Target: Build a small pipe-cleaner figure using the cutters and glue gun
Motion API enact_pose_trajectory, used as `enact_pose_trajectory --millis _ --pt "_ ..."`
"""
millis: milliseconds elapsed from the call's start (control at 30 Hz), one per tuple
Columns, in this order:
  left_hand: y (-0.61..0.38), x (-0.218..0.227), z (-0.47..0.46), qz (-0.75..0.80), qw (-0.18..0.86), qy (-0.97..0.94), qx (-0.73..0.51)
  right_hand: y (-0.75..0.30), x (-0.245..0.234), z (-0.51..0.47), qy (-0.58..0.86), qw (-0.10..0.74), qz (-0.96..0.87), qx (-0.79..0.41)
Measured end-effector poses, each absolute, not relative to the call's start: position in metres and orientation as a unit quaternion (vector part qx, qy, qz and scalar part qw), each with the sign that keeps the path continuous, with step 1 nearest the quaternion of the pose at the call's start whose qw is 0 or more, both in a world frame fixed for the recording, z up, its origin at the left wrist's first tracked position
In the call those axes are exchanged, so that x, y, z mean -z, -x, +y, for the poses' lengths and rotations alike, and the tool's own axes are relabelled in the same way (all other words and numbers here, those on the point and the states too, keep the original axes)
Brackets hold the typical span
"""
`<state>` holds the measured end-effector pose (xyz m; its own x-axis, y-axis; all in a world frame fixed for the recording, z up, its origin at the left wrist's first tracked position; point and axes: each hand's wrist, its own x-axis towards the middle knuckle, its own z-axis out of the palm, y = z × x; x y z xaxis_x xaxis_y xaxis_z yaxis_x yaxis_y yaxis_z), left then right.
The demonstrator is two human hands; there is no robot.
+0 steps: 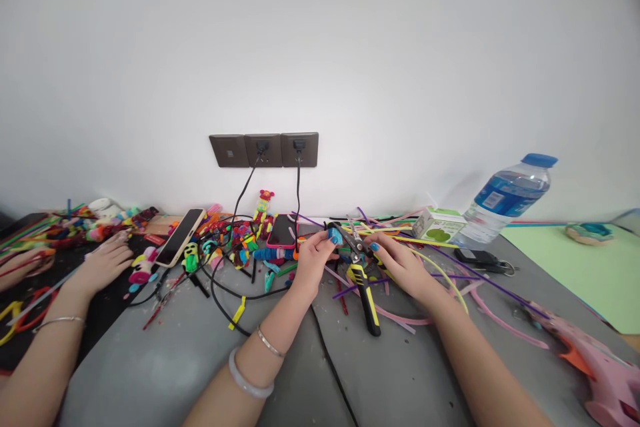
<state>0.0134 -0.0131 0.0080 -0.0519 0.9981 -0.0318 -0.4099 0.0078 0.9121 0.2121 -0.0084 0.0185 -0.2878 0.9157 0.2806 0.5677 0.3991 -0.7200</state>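
Pale bangle (249, 379) lower centre | left hand (311, 261) pinches small blue fuzzy piece (335, 236) | right hand (403, 265) at yellow-black metal pliers (364, 290), grip unclear | piece seems light, squashy: hold sides.

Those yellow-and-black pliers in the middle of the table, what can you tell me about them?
The pliers lie flat on the grey table among coloured pipe cleaners. Their handles, black with yellow grips that look rubbery, point toward the person; the metal head points toward the wall. The right hand rests beside the head, fingers at the metal, though a grip is unclear. The left hand pinches a blue piece close by the head.
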Motion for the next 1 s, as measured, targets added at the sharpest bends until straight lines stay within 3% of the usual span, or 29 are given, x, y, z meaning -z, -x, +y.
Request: enact_pose_trajectory --millis 200,400,567,1000 --pt "-0.013 -0.01 -0.015 0.401 0.582 -0.369 -0.603 -0.201 -0.014 -0.012 0.479 0.378 -0.744 -0.273" --pt "-0.013 -0.012 -0.015 0.41 0.574 -0.369 -0.606 -0.2 -0.013 -0.008 0.45 0.436 -0.664 -0.408" --pt "-0.012 -0.013 -0.016 0.412 0.579 -0.377 -0.595 -0.202 -0.02 -0.008 0.442 0.464 -0.622 -0.449" --pt "-0.014 -0.012 -0.015 0.408 0.571 -0.368 -0.61 -0.19 -0.023 -0.016 0.448 0.455 -0.677 -0.366"
